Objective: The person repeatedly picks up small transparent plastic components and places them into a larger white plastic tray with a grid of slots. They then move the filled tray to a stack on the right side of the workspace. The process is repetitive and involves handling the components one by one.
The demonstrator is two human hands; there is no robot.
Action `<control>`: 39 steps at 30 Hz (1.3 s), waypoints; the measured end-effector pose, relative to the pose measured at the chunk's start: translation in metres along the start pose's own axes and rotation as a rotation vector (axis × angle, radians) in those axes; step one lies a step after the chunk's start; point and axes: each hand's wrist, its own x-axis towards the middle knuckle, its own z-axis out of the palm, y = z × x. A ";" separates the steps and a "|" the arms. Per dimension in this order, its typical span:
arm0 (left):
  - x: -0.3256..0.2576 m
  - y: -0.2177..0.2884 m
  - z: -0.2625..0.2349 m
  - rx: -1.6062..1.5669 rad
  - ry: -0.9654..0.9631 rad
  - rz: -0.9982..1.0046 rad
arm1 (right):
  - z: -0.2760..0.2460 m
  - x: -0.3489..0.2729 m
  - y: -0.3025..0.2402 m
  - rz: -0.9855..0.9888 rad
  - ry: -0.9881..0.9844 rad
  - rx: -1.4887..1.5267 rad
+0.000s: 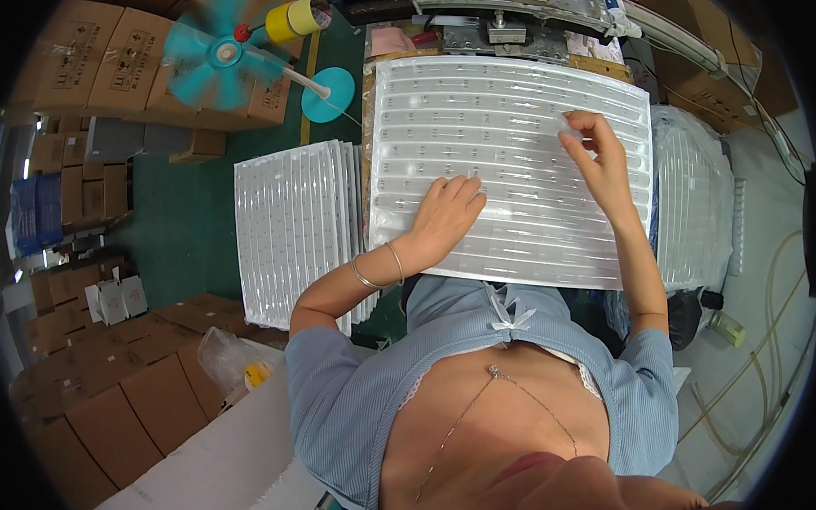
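Panel (524, 228) reaches the left edge of the desk (603, 66); I seem mid-tidying, left hand (447, 219) resting half-curled on it, right hand (597, 151) pinching perhaps a clear scrap (572, 127); next calls for lifting cleanly.

There were two bare hands (444, 219) (604, 163), one white ridged plastic panel (523, 210) beneath them, one teal plastic fan (228, 53) and one white bow (509, 310).
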 end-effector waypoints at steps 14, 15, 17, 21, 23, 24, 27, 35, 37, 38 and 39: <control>0.108 -0.068 -0.055 -0.111 0.495 -0.245 | -0.049 0.051 0.013 0.004 0.325 0.185; 0.128 -0.070 -0.058 -0.086 0.577 -0.268 | -0.050 0.059 0.012 0.003 0.325 0.157; 0.170 -0.074 -0.064 0.077 0.714 -0.294 | -0.049 0.076 0.005 0.009 0.349 0.145; 0.258 -0.113 -0.061 0.383 0.771 -0.215 | -0.041 0.117 -0.008 -0.108 0.374 -0.091; 0.272 -0.117 -0.064 0.406 0.702 -0.174 | -0.031 0.140 -0.013 -0.191 0.411 -0.193; 0.275 -0.117 -0.069 0.417 0.684 -0.144 | -0.024 0.152 -0.017 -0.257 0.429 -0.233; 0.256 -0.114 -0.077 0.258 0.809 -0.107 | -0.007 0.189 -0.027 -0.418 0.433 -0.482; 0.036 -0.124 -0.093 -0.580 0.893 -0.644 | -0.005 0.225 -0.012 -0.510 0.422 -0.901; -0.008 -0.108 -0.094 -0.793 0.897 -0.842 | -0.004 0.219 -0.005 -0.541 0.471 -0.795; -0.024 -0.094 -0.095 -0.955 0.961 -0.915 | -0.003 0.212 -0.006 -0.574 0.507 -0.725; -0.036 -0.085 -0.092 -1.135 1.018 -0.975 | -0.005 0.200 -0.008 -0.608 0.545 -0.661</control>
